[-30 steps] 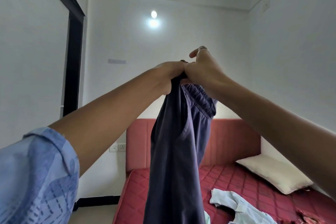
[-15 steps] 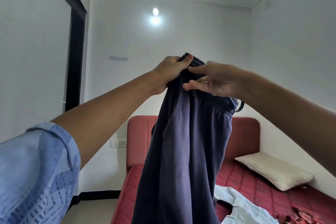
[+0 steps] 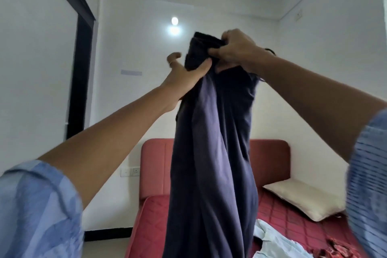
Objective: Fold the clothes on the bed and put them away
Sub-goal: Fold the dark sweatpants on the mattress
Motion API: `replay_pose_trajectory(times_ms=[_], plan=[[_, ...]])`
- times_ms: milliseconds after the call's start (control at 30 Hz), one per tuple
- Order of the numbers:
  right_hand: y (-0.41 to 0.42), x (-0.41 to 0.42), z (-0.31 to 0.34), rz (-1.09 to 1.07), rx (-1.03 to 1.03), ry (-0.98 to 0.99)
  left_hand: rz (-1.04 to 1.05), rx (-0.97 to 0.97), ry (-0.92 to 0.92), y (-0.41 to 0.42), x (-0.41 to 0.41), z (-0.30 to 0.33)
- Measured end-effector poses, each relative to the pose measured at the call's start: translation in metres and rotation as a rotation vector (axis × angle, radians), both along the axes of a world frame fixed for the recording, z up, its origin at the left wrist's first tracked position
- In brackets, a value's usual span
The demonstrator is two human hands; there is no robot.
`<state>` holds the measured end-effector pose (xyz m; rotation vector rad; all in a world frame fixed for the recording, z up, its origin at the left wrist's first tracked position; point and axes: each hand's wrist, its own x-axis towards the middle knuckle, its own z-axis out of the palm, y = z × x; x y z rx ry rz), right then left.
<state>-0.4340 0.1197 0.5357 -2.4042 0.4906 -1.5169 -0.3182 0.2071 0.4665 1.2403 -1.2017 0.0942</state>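
Held up high over the foot of the bed (image 3: 146, 224), well clear of it: dark blue trousers (image 3: 211, 153), hanging long and bunched, lower end out of frame. Right hand (image 3: 234, 50) clenched round the dark band at the top. Left hand (image 3: 186, 75) just below, thumb pressed across the cloth and fingers curled round behind it — gripping too.

Probably squaring up the top edge before the first fold. Risks from here, as guesses only:

- Both grips crowded on one narrow bunch — easy to let a layer slip while shifting hold, leaving legs twisted or uneven.
- Lowered carelessly, likely to land on the pale blue garment (image 3: 276, 243) and the red patterned cloth (image 3: 343, 249) lying on the mattress, tangling all three.
- Folded mid-air without a flat surface, likely to crease badly.

Cream pillow (image 3: 303, 199) near the headboard (image 3: 270, 161), well apart from the hands.
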Motion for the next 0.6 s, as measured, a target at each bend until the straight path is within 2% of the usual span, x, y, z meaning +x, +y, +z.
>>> replay_pose_trajectory(times_ms=[67,133,200,267,333,433,500,600], plan=[[0.007,0.006,0.018,0.028,-0.080,-0.116,0.057,0.032,-0.072,0.004,0.001,-0.021],[0.014,0.008,0.041,0.034,-0.163,-0.162,0.124,-0.030,-0.136,0.007,0.002,-0.040],[0.023,0.003,0.066,-0.016,-0.264,-0.139,0.188,-0.041,-0.193,0.008,0.006,-0.051],[0.035,-0.004,0.090,-0.026,-0.318,-0.137,0.218,0.029,-0.203,0.008,0.012,-0.056],[0.043,-0.009,0.108,0.031,-0.307,-0.134,0.199,0.110,-0.172,0.006,0.017,-0.060],[0.060,-0.011,0.127,0.008,-0.310,-0.119,0.121,0.195,-0.142,0.010,0.015,-0.060],[0.067,-0.010,0.132,-0.056,-0.323,-0.089,0.074,0.210,-0.139,0.014,0.011,-0.057],[0.072,-0.005,0.128,-0.182,-0.373,-0.022,0.132,0.168,-0.221,0.018,0.011,-0.051]])
